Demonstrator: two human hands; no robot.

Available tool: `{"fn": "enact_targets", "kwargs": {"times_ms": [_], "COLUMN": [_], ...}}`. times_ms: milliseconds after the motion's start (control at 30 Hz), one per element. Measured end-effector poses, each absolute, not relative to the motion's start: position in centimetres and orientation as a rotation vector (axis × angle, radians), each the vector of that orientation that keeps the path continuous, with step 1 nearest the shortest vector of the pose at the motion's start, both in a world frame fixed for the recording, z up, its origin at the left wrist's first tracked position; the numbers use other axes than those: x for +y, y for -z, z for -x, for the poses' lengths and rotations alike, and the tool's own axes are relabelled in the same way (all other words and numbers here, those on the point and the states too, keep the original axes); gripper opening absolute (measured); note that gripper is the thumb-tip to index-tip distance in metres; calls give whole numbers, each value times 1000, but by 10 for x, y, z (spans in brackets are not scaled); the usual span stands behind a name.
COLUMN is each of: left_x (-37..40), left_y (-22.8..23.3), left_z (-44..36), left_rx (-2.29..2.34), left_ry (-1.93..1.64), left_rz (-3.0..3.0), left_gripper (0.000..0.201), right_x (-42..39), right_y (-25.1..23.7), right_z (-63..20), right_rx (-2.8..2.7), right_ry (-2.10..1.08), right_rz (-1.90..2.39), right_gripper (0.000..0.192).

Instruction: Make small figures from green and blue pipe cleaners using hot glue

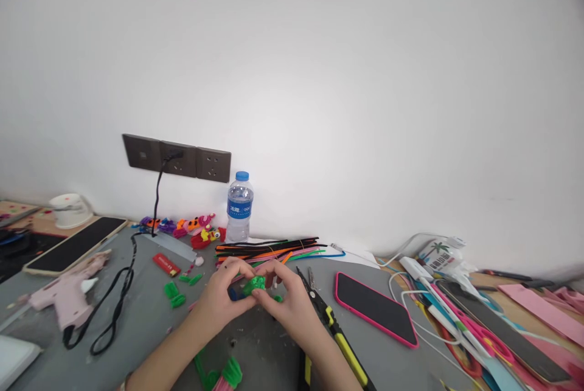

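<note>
Both hands meet low in the centre of the head view. Between the fingertips of my left hand (223, 297) and my right hand (289, 300) is a small green fuzzy pipe-cleaner piece (254, 284). Its exact shape is partly covered by the fingers. Left of my left hand lie green pipe-cleaner pieces (173, 295) and a red wrapper-like strip (166, 264). A green and pink pipe-cleaner piece (229, 374) is below, near the bottom edge. Beyond the fingers is a bundle of coloured pipe cleaners (274, 250). Pliers with yellow and black handles (344, 345) lie beside my right forearm.
A water bottle (239, 211) stands by the wall. A pink glue gun (68, 300) with a black cord (121, 300) lies left. To the right are a pink-cased phone (376, 309), white cables and pink scissors (490, 342). Finished-looking fuzzy figures (194, 225) sit behind.
</note>
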State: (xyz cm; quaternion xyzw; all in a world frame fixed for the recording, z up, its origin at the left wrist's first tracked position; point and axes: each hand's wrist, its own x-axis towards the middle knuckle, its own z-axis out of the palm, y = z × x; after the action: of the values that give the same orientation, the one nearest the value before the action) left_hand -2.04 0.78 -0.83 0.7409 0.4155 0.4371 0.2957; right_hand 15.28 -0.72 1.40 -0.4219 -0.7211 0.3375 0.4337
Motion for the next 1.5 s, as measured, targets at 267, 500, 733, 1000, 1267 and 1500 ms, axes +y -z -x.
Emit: {"fn": "enact_targets", "kwargs": {"times_ms": [267,500,733,1000,1267,1500], "left_x": [6,11,12,12,11,8], "left_y": [1,5,10,9,9,-4], "left_z": [21,24,24,22,21,20], "left_rx": [1203,1318,1267,1212,1074,929], "left_ry": [-1136,-1223,-1240,-1305,-1258,-1102], "left_rz": [-1781,-1621,-1634,-1665,-1598,-1251], "left_gripper": [23,20,17,17,20,43], "right_x": [0,-6,-17,-8,1,3], "right_y": [-21,-13,-24,-14,-4,-3], "right_z": [-183,-223,-195,-194,-201,-212], "right_rx": [-1833,-1809,-1915,-1854,-1795,-1641], "right_ry": [-783,-326,-315,-305,-248,-259], "right_rz": [1250,2185,2487,2436,2385,2242], "right_gripper": [9,18,26,28,13,23]}}
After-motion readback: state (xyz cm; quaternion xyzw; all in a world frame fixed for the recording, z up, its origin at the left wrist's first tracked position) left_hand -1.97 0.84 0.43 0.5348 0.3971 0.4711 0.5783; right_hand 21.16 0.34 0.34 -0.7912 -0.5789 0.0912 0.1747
